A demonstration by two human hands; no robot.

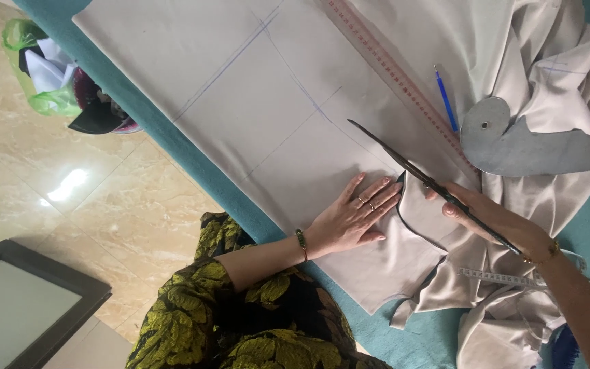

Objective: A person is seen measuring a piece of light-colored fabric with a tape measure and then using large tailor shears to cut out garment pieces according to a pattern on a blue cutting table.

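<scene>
The pale fabric (254, 116) is pinned flat by the open left hand (353, 215), while long scissors (431, 181), angled far-left, are gripped in the right hand (496, 222).

My cloth (268, 116): pale beige, blue drawn lines. My scissors (431, 183): dark. Table cover (192, 160): teal. My sleeve (240, 321): black, yellow-green leaf print. Pen (446, 102): blue. Curve template (527, 147): grey. Floor (49, 178): cream marble. Bag (29, 68): green.
</scene>
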